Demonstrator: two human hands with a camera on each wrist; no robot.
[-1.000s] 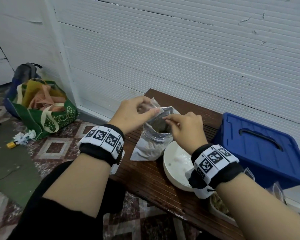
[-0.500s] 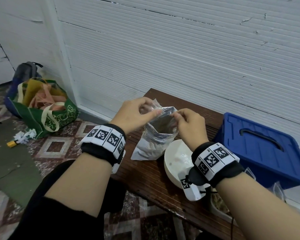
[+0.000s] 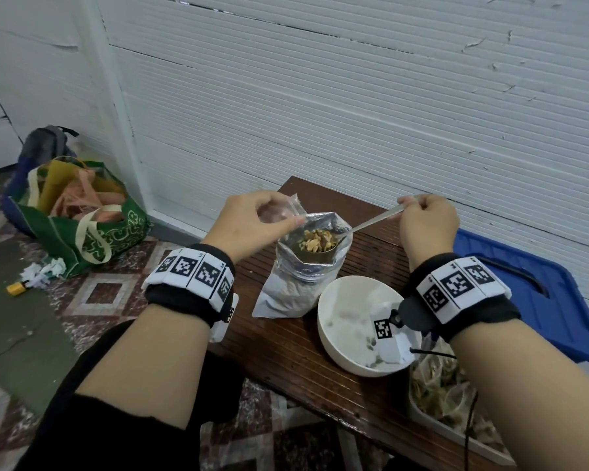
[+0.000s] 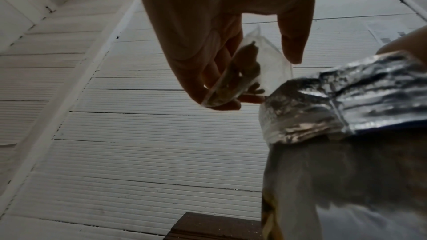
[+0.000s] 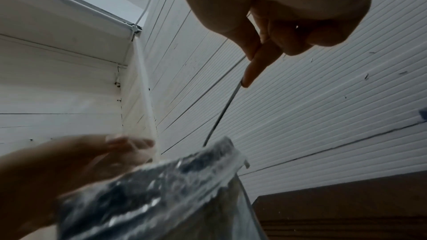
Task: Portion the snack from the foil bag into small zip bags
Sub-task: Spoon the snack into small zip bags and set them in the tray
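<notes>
Head view: your left hand (image 3: 252, 220) pinches a small clear zip bag (image 3: 283, 212) held up just beside the open mouth of the foil bag (image 3: 303, 270), which stands near the bench's (image 3: 286, 351) far left corner. Your right hand (image 3: 425, 222) grips a spoon (image 3: 371, 224) by the handle end, its bowl heaped with snack (image 3: 317, 241) over the foil mouth. A white bowl (image 3: 351, 321) sits just beside the foil bag, toward the near edge. Left wrist view: fingers (image 4: 208, 83) curl round the zip bag (image 4: 249, 72), a few pieces already inside; its film is thin, floppy and slick, so hold it by the rim, mouth spread. The foil bag (image 4: 323, 101) looks crinkly and light, likely easy to tip. Right wrist view: thumb and fingers (image 5: 254, 61) are clenched on the thin spoon handle (image 5: 221, 116); it runs down behind the foil rim (image 5: 184, 171). Loose pieces will likely roll off if you tilt it.
</notes>
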